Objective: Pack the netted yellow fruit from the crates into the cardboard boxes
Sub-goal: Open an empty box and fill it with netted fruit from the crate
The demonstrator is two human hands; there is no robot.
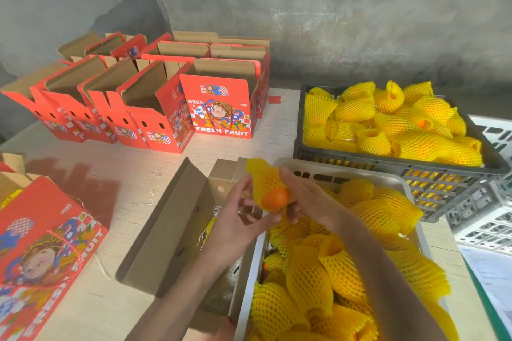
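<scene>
A grey, stained concrete wall [332, 8] runs behind the pale wooden table [133, 174] I am working at. Both my hands are raised over the open box [171, 230] lying in front of me, its brown flaps spread wide.

Between them I hold one netted fruit [267, 183], its yellow foam sleeve pointing up and away from me and the orange skin showing at the near end. My left hand [238, 219] is palm up beneath it, with the fingers [243, 188] curled up against the left side of the net and the thumb bent near the bare orange end. My right hand [307, 199] comes over from the other side, its fingers wrapped round the right side of the net, the thumb tucked under near the exposed fruit. Both are grasping it, neither loose nor tightly clenched.

Under my right forearm sits the white crate [410, 188], heaped with more netted fruit. Beyond it, further right, the dark crate [360, 162] holds another heap. Toward the wall stands a group of red boxes [221, 108] printed "FRESH FRUIT", their tops open. A closed red box [47, 252] lies at my near left. At the far right, white plastic crates [487, 219] and a sheet of paper [493, 279] show.
</scene>
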